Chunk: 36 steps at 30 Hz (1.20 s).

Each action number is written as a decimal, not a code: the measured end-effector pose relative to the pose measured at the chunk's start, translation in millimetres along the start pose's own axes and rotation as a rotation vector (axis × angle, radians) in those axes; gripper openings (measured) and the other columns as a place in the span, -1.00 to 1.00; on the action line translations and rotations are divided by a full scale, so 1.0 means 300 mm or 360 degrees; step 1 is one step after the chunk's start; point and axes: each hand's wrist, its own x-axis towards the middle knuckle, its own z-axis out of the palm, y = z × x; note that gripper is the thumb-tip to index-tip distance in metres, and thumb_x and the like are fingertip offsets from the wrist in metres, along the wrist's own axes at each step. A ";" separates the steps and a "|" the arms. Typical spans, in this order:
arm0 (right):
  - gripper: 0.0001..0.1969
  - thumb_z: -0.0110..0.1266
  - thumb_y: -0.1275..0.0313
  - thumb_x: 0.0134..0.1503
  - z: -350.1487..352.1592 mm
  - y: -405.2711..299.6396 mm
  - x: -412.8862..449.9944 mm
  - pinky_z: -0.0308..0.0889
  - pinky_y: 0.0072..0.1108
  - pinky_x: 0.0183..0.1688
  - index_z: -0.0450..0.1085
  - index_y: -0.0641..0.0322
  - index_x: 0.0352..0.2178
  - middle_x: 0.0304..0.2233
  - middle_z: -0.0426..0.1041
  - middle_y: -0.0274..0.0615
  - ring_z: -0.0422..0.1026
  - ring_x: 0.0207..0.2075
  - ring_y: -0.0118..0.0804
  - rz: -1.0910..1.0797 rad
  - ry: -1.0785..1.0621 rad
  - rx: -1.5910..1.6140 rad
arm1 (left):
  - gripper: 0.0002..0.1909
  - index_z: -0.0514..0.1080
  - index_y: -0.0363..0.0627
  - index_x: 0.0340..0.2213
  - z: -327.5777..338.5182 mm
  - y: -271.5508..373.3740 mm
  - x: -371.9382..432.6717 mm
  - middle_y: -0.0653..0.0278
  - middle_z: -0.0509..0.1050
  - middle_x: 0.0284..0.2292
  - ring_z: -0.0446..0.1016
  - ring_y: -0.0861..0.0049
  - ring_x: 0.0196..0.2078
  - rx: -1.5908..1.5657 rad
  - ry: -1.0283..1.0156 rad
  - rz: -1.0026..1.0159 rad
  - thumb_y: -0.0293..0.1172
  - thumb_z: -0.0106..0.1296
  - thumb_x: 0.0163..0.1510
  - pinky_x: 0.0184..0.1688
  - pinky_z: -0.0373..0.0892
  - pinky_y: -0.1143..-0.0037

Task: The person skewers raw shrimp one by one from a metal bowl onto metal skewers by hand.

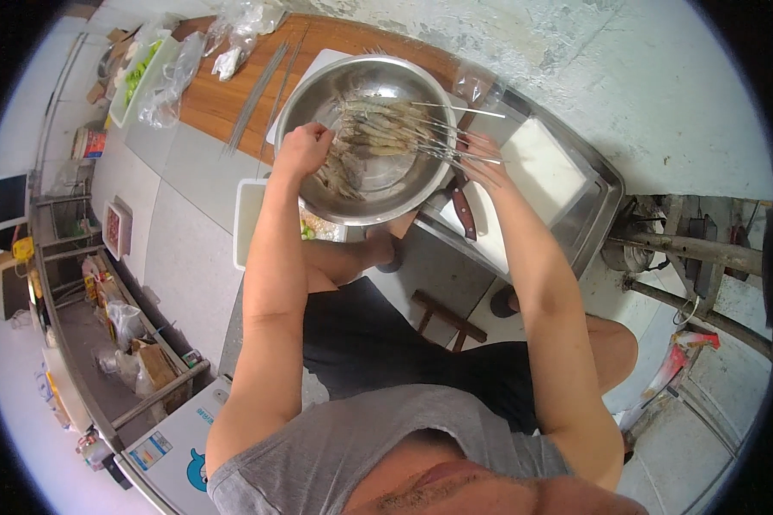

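A large stainless steel bowl (386,212) stands before me on the work surface. Several raw shrimp (383,125) are threaded side by side on metal skewers (457,132), whose bare ends stick out over the right rim. More shrimp (338,177) lie loose at the bowl's lower left. My left hand (306,149) hangs over the left rim with fingers curled beside the shrimp; whether it pinches one is hidden. At the right rim, my right hand (482,159) is among the skewer ends, which cross over its fingers. Its grip cannot be made out.
A knife with a dark red handle (464,212) lies on a metal tray (609,187) beside a white board (547,158). Bare skewers (254,96) lie on the wooden board (212,96) at left. A container of green peppers (138,74) stands farther left. A small wooden stool (451,318) is below.
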 end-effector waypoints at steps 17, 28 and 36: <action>-0.88 -0.03 0.46 0.13 0.051 -0.557 -0.364 0.06 -0.71 -0.62 0.34 0.28 -0.47 -0.69 0.21 -0.41 0.14 -0.66 -0.60 0.0567 0.0730 -0.0097 | -0.82 0.35 -0.26 -0.22 -0.067 0.068 0.009 0.28 0.47 -0.36 0.44 0.59 -0.33 -0.2332 -0.0085 0.0125 -0.44 -0.08 0.16 -0.21 0.36 0.54; -0.81 -0.21 0.53 0.20 0.285 -0.770 -0.688 0.11 -0.73 -0.60 0.34 0.30 -0.23 -0.69 0.25 -0.36 0.19 -0.66 -0.57 0.0070 0.0657 -0.0042 | -0.83 0.29 -0.15 -0.19 -0.056 0.201 0.000 0.40 0.36 -0.48 0.35 0.65 -0.44 -0.2670 -0.0051 0.0333 -0.44 -0.08 0.16 -0.32 0.34 0.51; -0.83 -0.19 0.44 0.24 0.528 -0.713 -0.592 0.10 -0.74 -0.63 0.32 0.28 -0.24 -0.69 0.26 -0.38 0.18 -0.69 -0.59 0.0366 0.0367 -0.0186 | -0.79 0.32 -0.20 -0.17 -0.009 0.299 -0.016 0.37 0.38 -0.45 0.34 0.65 -0.42 -0.2627 0.0042 0.0407 -0.36 -0.14 0.20 -0.33 0.31 0.58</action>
